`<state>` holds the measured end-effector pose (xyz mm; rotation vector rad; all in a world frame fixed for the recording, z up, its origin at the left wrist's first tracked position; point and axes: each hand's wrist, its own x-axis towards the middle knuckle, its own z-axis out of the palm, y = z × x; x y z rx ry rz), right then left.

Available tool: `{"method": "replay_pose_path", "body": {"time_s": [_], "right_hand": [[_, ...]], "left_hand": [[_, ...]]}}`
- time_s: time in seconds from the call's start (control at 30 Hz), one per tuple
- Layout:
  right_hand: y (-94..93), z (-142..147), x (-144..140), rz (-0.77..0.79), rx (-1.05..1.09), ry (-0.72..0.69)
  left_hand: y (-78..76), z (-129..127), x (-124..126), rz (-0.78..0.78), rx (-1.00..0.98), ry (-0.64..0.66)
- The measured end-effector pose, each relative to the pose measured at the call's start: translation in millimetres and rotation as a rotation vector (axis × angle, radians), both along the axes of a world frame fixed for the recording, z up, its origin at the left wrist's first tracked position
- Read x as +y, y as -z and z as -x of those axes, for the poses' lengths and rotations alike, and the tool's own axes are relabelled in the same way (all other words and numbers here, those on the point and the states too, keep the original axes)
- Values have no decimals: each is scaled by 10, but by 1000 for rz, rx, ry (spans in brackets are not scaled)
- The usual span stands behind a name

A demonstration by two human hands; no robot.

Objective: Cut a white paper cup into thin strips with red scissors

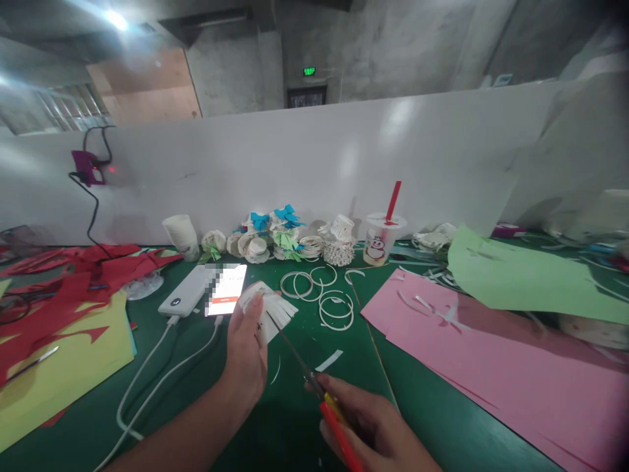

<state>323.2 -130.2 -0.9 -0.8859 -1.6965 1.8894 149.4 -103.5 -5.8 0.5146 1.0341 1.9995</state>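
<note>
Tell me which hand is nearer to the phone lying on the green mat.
Left. The left hand, holding a fringed white paper cup, sits just below and right of the phone. The right hand, gripping the scissors, is farther off, toward the near edge.

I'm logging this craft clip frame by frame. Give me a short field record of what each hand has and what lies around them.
left hand: left hand holds a white paper cup cut into fringes
right hand: right hand holds red-handled scissors, blades pointing at the cup
surface: green table
near the hands: phone, power bank, white paper rings
right side: pink paper, green paper
left side: red paper, yellow paper
back: drink cup with red straw
</note>
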Motion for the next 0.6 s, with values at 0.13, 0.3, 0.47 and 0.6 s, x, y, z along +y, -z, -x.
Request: {"method": "replay_pose_path", "body": {"time_s": [0.13, 0.3, 0.47, 0.6], "right_hand": [[8, 18, 4, -36, -20, 21], [-1, 17, 24, -5, -35, 13], [23, 20, 25, 48, -5, 19], [63, 25, 20, 43, 14, 35]], "left_hand": [[20, -8, -12, 15, 5, 11], [35, -25, -37, 16, 23, 50], [51, -22, -31, 32, 15, 54], [55, -22, -31, 25, 39, 48]]}}
